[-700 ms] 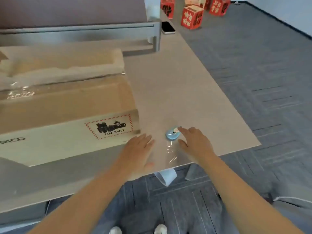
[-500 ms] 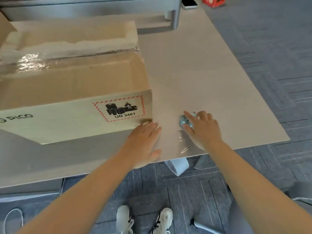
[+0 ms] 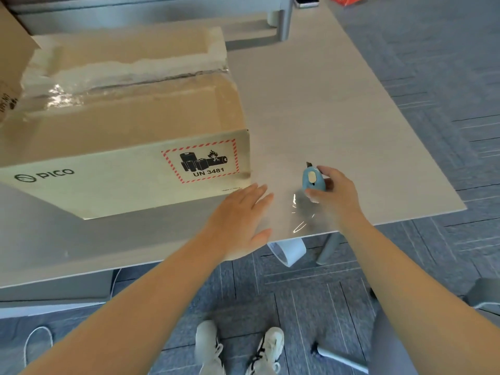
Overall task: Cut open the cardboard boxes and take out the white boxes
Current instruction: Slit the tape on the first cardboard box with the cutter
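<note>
a: what dominates the scene?
b: a pale table (image 3: 338, 109), with a large cardboard box (image 3: 130, 125) resting on it. the box stays sealed under shiny clear tape, its near face printed "pico" and carrying a red-bordered un 3481 battery label (image 3: 201, 161).
a: and the hands, relative to that box?
b: the left hand (image 3: 239, 223) lies flat, fingers straight and together, just beside the box's near right corner; whether it touches the cardboard cannot be told. the right hand (image 3: 335, 194) is farther right of the box, thumb and fingers pinching a small blue box cutter (image 3: 312, 180), its dark blade tip pointing away from the person.
a: the white boxes?
b: none visible.
</note>
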`<state>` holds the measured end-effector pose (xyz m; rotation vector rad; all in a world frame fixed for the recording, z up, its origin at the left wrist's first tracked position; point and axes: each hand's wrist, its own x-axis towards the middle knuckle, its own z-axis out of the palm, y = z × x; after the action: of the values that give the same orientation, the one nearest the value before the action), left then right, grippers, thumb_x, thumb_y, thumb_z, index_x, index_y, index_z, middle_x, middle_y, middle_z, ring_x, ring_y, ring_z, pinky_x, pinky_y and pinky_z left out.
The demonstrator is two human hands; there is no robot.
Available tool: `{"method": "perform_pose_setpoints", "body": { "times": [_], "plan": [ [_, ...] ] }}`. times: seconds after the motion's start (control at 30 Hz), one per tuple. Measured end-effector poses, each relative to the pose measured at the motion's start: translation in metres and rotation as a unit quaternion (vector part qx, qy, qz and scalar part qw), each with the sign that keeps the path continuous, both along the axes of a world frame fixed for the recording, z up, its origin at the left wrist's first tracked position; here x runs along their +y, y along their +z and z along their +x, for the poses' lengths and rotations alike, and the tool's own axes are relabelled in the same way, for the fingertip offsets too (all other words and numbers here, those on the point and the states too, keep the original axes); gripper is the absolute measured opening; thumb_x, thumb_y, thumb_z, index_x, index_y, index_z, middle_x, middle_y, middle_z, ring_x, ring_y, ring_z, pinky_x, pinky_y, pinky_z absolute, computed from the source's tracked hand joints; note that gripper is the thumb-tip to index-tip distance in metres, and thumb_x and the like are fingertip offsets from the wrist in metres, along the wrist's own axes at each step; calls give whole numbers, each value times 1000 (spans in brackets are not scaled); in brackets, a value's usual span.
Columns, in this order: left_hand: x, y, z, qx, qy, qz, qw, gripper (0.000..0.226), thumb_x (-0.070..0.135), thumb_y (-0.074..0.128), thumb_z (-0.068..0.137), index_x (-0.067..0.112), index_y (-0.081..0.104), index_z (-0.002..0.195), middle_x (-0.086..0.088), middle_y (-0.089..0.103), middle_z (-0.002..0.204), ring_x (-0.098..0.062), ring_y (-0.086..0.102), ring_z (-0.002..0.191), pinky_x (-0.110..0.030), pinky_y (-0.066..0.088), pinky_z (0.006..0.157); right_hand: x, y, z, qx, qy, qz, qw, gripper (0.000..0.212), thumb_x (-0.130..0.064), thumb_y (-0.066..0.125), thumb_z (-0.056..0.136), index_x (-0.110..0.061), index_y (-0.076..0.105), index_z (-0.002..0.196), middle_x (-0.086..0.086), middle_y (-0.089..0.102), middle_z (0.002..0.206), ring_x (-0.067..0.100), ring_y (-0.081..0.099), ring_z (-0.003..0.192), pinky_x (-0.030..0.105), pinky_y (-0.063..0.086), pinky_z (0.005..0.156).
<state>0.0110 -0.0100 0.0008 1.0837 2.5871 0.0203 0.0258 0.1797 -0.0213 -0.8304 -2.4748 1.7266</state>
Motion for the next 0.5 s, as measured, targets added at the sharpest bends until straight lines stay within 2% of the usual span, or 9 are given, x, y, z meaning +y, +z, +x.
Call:
{"method": "perform_pose_setpoints", "body": {
  "times": [0.03, 0.1, 0.23, 0.33, 0.4, 0.43, 0.5],
  "plan": [
    [2, 7, 0, 6, -6, 8, 1000, 65, 42, 33, 97, 18, 1, 149, -1, -6, 157, -15, -5, 144, -26, -3, 114, 1, 6, 1, 3, -12, -20, 1000, 51, 3, 66, 76, -8, 53, 124, 5, 55, 91, 20, 51, 83, 36, 51, 83],
    [7, 22, 0, 24, -13, 23, 999, 65, 41, 34, 97, 18, 3, 149, 0, -3, 158, -15, -3, 144, -26, -2, 113, 3, 22, 0, 18, -27, -52, 998, 48, 7, 65, 75, -6, 54, 120, 1, 54, 84, 21, 52, 83, 42, 53, 82],
    [17, 59, -4, 61, -22, 64, 996, 64, 43, 34, 97, 15, 10, 149, -4, 3, 158, -18, 3, 145, -29, 3, 115, 5, 65, -6, 66, -26, -97, 993, 44, 13, 62, 77, -9, 52, 114, 4, 50, 87, 18, 53, 76, 23, 56, 56],
    [19, 88, -16, 122, -35, 132, 983, 68, 47, 34, 91, 5, 27, 145, -14, 23, 153, -27, 24, 141, -36, 22, 112, 5, 89, -18, 81, -1, -110, 991, 42, 15, 58, 78, -15, 50, 107, 8, 51, 96, 19, 54, 78, 18, 53, 53],
    [14, 105, -29, 162, -21, 134, 977, 66, 44, 37, 92, 5, 28, 144, -14, 24, 152, -24, 29, 139, -30, 28, 109, 2, 101, -30, 82, 22, -93, 992, 45, 17, 54, 77, -16, 53, 108, 9, 51, 101, 13, 52, 73, 14, 50, 50],
    [9, 111, -37, 177, -17, 143, 974, 65, 43, 38, 93, 6, 28, 144, -13, 24, 152, -22, 29, 138, -27, 28, 108, 0, 106, -37, 80, 31, -82, 993, 45, 16, 53, 77, -16, 53, 109, 8, 52, 102, 11, 50, 72, 16, 47, 50],
    [0, 121, -54, 150, 1, 115, 982, 65, 43, 36, 95, 12, 15, 148, -6, 9, 156, -16, 14, 142, -23, 13, 111, -6, 113, -52, 75, 39, -72, 994, 41, 12, 52, 80, -16, 54, 109, 6, 53, 98, 14, 50, 70, 19, 42, 53]
  ]
}}
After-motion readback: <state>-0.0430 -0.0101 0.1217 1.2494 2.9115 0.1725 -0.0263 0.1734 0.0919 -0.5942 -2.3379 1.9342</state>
